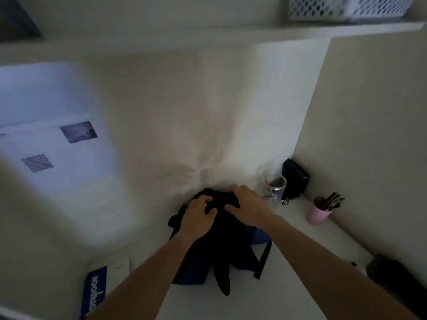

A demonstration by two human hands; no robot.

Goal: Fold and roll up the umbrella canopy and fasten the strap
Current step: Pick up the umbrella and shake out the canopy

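Left hand (198, 215) grips the black umbrella canopy (221, 245) at lower centre of the frame, fingers curled into the cloth; right hand (248, 204) lies over its far end, thumb tucked into the fabric. Loose folds may slip free and unroll. Just right, a clear jar (275, 184) and pink cup (318, 211) crowd the 2 hands

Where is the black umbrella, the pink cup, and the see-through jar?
black umbrella (227, 236): head view, middle of the bunched canopy.
pink cup (317, 214): head view, its side wall.
see-through jar (275, 187): head view, its clear side.
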